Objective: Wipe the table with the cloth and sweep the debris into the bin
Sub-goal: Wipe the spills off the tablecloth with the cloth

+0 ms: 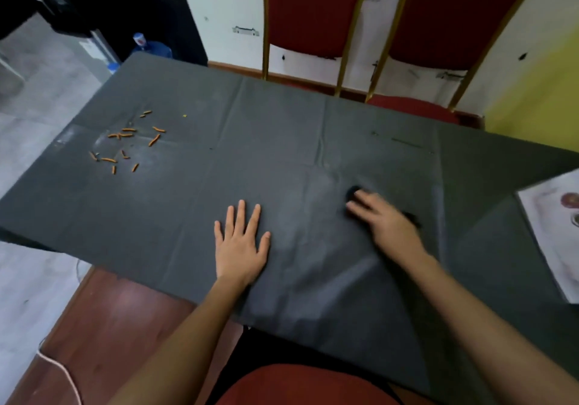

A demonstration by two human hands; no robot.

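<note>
The table is covered with a dark grey creased tablecloth. Several orange debris pieces lie scattered near its far left corner. My left hand rests flat on the table near the front edge, fingers spread, holding nothing. My right hand, blurred, presses down on a dark cloth, which shows only at the fingertips and at the hand's right side. No bin is in view.
Two red chairs with gold frames stand behind the table against the wall. A white printed sheet lies at the table's right edge. A blue water bottle stands on the floor at the far left. A red seat is beneath me.
</note>
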